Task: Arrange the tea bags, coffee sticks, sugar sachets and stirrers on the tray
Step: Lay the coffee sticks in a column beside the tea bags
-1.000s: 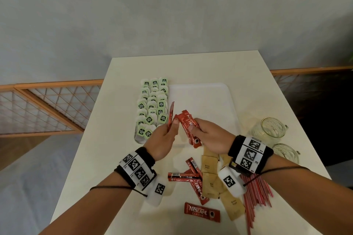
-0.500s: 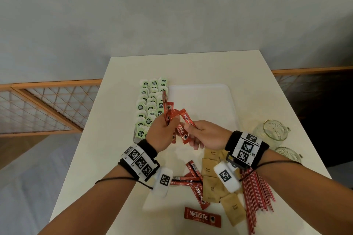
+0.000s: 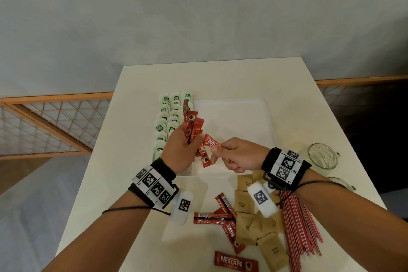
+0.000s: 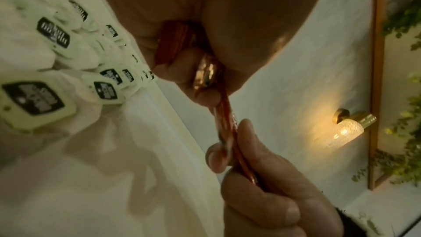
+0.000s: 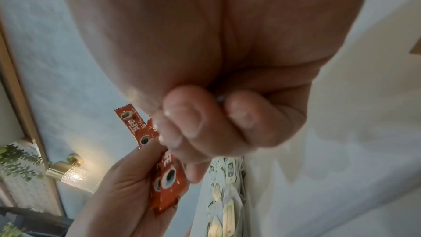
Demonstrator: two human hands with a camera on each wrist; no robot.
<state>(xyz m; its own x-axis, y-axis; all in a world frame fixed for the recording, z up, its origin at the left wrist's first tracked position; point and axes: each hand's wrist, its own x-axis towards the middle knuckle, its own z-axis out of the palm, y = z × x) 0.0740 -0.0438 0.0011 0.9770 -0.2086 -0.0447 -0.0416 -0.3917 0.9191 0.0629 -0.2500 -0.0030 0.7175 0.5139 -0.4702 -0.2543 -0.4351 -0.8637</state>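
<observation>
My left hand grips a fan of several red coffee sticks above the near left part of the white tray. My right hand pinches one more coffee stick right beside that bundle. In the right wrist view the held sticks lie across the left palm. Green tea bags stand in rows along the tray's left side. Loose coffee sticks, brown sugar sachets and red stirrers lie on the table in front of the tray.
Two glass jars stand at the table's right edge. A single coffee stick lies near the front edge. A wooden railing runs behind the table on both sides.
The left hand's bundle has risen and tilted upright, now fanned over the tea bags. The right hand has drawn back slightly to the right with one stick.
</observation>
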